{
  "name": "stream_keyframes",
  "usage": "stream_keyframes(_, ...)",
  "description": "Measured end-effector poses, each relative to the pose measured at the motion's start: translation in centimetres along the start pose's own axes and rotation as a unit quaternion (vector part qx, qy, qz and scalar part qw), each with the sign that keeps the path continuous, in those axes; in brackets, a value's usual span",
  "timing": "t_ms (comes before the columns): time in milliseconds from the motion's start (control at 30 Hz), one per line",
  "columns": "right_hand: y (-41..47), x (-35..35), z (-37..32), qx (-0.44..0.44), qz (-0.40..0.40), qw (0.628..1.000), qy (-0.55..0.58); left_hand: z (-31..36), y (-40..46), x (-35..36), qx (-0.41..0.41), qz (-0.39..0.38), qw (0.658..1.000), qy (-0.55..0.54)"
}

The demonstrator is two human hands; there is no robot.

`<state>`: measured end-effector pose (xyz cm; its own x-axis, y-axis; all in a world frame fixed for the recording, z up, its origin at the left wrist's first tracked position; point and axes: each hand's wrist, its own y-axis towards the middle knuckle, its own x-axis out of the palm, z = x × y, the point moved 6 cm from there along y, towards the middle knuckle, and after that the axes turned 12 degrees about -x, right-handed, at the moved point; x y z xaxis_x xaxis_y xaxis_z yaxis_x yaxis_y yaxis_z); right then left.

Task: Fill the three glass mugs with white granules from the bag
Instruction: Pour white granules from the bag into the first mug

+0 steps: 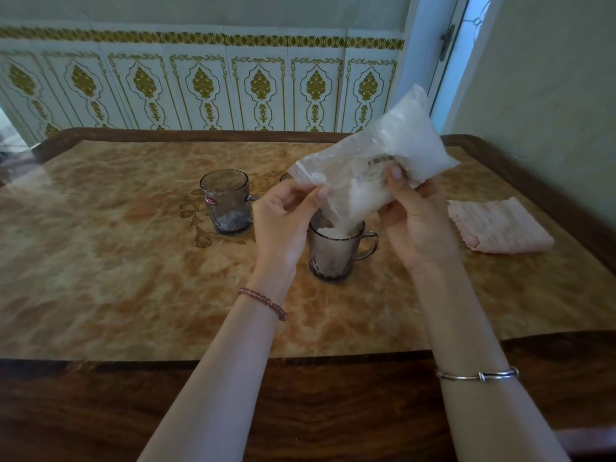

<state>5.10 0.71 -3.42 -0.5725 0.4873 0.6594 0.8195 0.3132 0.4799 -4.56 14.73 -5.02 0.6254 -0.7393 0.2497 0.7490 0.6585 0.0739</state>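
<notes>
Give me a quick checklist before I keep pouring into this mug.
1. Bag held by both hands: ok; left hand pinches its lower corner, right hand grips its side.
2. Bag mouth over the near mug: ok, it dips inside the rim.
3. Near mug level: not ok to keep pouring, granules sit almost at the rim.
4. Near mug upright on the table: ok.
5. Left mug: not ok, only a little at the bottom.
6. Third mug: cannot tell, hidden behind the bag.
</notes>
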Motion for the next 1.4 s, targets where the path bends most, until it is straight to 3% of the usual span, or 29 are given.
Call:
stream_keyframes(933, -0.1, 0.25, 0.35, 0.002, 0.033, 0.999, -0.002, 0.33, -0.43, 0.59, 0.01, -0.034, 0.999, -0.003)
stream_keyframes(1400, -0.06, 0.21, 0.06, 0.005, 0.034, 0.999, -0.007, 0.23, -0.28, 0.12, -0.008, -0.013, 1.0, -0.016)
